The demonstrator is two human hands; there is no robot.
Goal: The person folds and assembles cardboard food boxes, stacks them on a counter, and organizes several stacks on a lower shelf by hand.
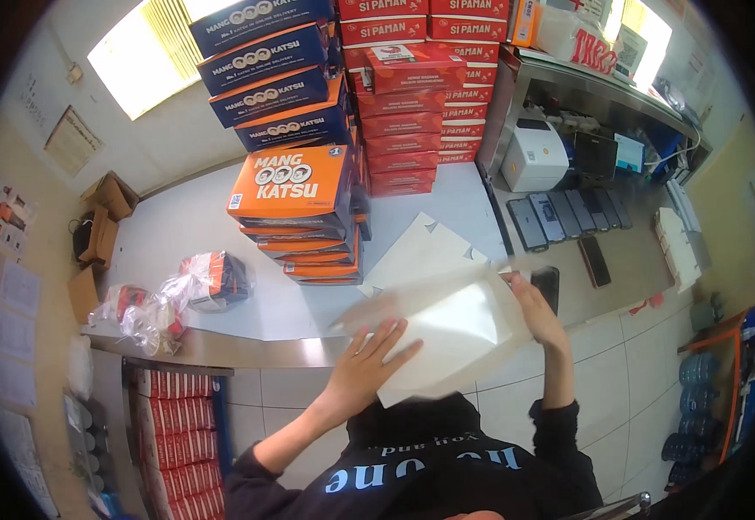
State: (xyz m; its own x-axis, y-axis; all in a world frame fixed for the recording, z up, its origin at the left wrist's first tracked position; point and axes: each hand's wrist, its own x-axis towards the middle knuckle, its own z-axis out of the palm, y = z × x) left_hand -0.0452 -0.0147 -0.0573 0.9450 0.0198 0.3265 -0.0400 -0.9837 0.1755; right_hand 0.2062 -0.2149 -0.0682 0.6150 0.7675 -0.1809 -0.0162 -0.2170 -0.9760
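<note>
A partly folded white cardboard box [460, 334] is tilted in front of me, just off the counter's front edge. Its blank inner side faces up, and some upper edges are smeared by motion. My left hand [369, 368] lies on its left part with the fingers stretched and a little spread. At the upper right corner, my right hand [535, 310] grips the box edge, fingers bent around it. Beyond the box, a flat white cardboard blank [429, 247] with cut notches rests on the counter.
Orange and dark-blue boxes [291, 186] and red boxes [408, 126] stand stacked at the back of the counter [178, 195]. Plastic-wrapped packs [213, 282] lie at left. On the right-hand counter are a white label printer [535, 156], several phones [559, 217] and a dark phone [595, 262].
</note>
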